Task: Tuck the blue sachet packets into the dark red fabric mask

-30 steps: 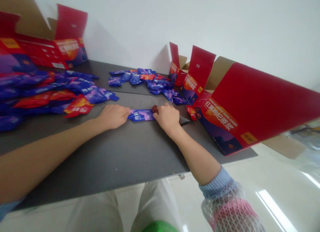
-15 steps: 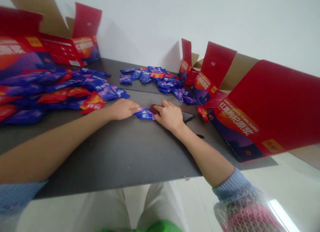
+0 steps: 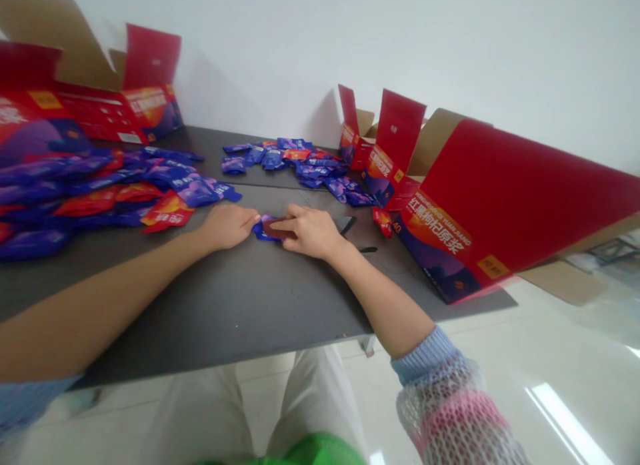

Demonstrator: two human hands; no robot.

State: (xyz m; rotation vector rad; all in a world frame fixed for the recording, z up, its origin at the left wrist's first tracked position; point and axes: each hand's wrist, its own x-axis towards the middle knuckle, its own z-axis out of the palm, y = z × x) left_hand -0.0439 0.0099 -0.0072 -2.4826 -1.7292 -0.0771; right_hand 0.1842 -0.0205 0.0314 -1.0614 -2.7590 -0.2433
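"What room was there?"

"From the blue sachet (image 3: 259, 233), bare tabletop (image 3: 225, 305) ran at six o'clock to the near edge; a sachet heap (image 3: 125, 178) crowded ten, and a big red box (image 3: 470, 211) stood at three."

"And the hands?"

"The sachet lay at the left hand's (image 3: 229, 227) three o'clock, its end pinched. The right hand (image 3: 313, 233) had fingers on a brown piece (image 3: 274, 229) over it; gripping or not, I couldn't tell."

Soft, even light; glare streaks the floor (image 3: 510, 365) (leftmost box (image 3: 43, 138) blurred).
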